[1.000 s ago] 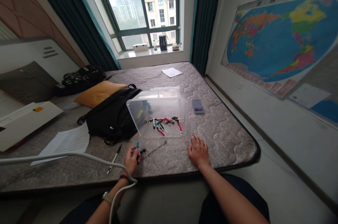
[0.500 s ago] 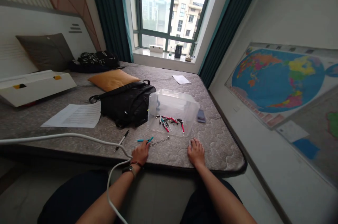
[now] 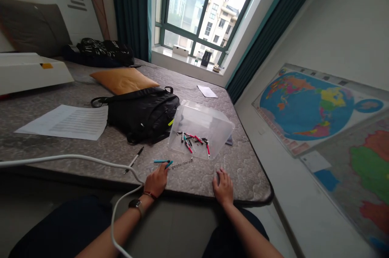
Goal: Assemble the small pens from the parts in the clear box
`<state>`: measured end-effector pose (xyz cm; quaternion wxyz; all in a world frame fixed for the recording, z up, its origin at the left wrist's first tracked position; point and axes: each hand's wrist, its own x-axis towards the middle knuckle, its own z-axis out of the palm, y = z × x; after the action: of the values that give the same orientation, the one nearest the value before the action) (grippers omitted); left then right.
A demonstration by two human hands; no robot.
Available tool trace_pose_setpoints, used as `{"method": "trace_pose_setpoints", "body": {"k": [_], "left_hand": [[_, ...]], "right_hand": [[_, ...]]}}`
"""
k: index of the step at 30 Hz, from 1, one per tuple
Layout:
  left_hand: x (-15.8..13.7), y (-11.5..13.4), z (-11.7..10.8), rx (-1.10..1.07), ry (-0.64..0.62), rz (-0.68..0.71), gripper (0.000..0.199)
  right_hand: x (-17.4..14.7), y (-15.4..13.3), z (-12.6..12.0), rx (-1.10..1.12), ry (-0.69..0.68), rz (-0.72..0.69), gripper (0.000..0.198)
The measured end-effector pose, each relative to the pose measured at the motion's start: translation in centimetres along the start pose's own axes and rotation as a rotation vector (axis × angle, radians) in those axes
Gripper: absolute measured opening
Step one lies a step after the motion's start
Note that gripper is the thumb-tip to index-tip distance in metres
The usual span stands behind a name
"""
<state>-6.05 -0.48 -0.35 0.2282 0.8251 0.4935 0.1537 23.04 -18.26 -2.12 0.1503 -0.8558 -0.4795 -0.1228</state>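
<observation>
My left hand (image 3: 156,181) rests near the mattress's front edge, fingers closed on a short teal pen piece (image 3: 169,164) that sticks out past the fingertips. Just beyond it lies another teal pen piece (image 3: 160,161). To the left is a black-and-white pen (image 3: 134,160). My right hand (image 3: 223,187) lies open on the mattress with nothing in it. Beyond both hands, a clear plastic bin (image 3: 223,128) is tipped toward me. Several red, black, white and teal pens (image 3: 197,139) are scattered inside it. A small pen part (image 3: 191,159) sits by its front edge.
A white cable (image 3: 91,157) crosses the front left, passing by my left wrist. Behind it are printed sheets (image 3: 65,122), a black backpack (image 3: 139,116) and an orange cushion (image 3: 123,80). A white paper (image 3: 207,91) lies farther back on the mattress (image 3: 246,164).
The view has tilted and shifted. My left hand still keeps the teal piece near the same spot by the printed lettering. My right hand stays flat on the mattress.
</observation>
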Motion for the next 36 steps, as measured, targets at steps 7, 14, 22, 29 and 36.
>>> {"method": "trace_pose_setpoints", "body": {"k": [7, 14, 22, 29, 36], "left_hand": [[1.2, 1.8, -2.4, -0.248, -0.184, 0.126, 0.028], [1.9, 3.4, -6.8, -0.313, -0.166, 0.351, 0.027], [1.9, 3.8, -6.6, -0.224, -0.319, 0.303, 0.026], [2.6, 3.3, -5.6, -0.214, -0.381, 0.321, 0.019], [2.6, 2.3, -5.4, -0.234, -0.328, 0.398, 0.025]], "right_hand": [[0.0, 0.3, 0.5, -0.005, -0.012, -0.008, 0.036], [-0.3, 0.7, 1.3, 0.019, -0.020, -0.005, 0.038], [4.9, -1.4, -1.4, 0.316, -0.238, -0.053, 0.022], [16.3, -8.4, -1.9, 0.253, -0.575, -0.146, 0.013], [21.6, -11.8, 1.5, 0.108, -0.647, 0.002, 0.016]]}}
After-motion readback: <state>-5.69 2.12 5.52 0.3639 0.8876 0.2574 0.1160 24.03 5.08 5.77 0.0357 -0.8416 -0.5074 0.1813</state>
